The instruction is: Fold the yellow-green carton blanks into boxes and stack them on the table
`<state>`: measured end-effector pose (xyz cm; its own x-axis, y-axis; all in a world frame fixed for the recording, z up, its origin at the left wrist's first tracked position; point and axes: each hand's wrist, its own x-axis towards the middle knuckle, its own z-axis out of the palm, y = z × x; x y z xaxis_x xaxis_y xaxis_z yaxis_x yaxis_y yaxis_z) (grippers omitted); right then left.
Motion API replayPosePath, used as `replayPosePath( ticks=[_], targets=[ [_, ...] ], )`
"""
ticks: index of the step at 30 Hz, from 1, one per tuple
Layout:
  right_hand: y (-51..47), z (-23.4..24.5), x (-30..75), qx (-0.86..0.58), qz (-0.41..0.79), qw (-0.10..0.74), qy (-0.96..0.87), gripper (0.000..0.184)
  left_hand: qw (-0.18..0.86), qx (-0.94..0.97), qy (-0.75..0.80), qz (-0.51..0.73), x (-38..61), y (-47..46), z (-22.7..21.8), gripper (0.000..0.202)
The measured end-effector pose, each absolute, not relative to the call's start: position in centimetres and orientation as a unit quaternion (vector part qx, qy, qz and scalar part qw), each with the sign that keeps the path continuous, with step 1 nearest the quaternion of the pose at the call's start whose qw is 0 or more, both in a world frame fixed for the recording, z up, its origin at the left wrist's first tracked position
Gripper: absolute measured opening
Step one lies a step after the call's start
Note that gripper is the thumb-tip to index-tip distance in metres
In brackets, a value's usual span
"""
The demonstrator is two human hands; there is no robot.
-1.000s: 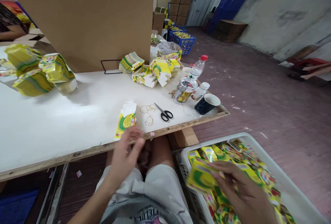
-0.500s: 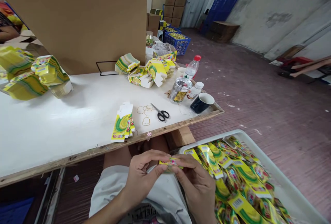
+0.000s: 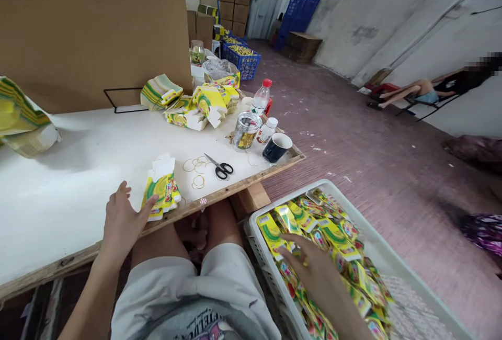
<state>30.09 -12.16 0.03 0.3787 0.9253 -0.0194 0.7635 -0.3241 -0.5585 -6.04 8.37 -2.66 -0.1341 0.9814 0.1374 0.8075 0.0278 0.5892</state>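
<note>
My left hand (image 3: 124, 219) reaches over the table's front edge with thumb and fingers spread, holding nothing. Its thumb overlaps a small stack of flat yellow-green cartons (image 3: 160, 191); whether it touches them I cannot tell. On my right, a white plastic tray (image 3: 392, 233) holds many folded yellow-green small boxes (image 3: 338, 238). Over these boxes is my right hand (image 3: 309, 264), slightly blurred, its thumb and index finger apart and nothing visible between them. One small box (image 3: 270, 230) lies just beyond its fingertips.
Rubber bands (image 3: 198, 172) and black-handled scissors (image 3: 219, 166) lie on the white table (image 3: 90, 172). A dark mug (image 3: 274, 149), a clear jar (image 3: 246, 133) and bottles stand at its right corner. Bundled cartons (image 3: 207, 104) sit farther back. A person (image 3: 435, 91) reclines by the wall.
Both hands held a small box together over the lap. Now they are apart: the left has moved to the carton stack, the right over the tray. The view has turned right.
</note>
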Motion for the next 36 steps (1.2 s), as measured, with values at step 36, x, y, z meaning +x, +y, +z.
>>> replayPosePath(
  ticks=[36],
  targets=[
    [-7.1,-0.6,16.3,-0.616,0.244,0.573,-0.483,0.030,0.831,0.264,0.356,0.337,3.5,-2.6,-0.6,0.040]
  ],
)
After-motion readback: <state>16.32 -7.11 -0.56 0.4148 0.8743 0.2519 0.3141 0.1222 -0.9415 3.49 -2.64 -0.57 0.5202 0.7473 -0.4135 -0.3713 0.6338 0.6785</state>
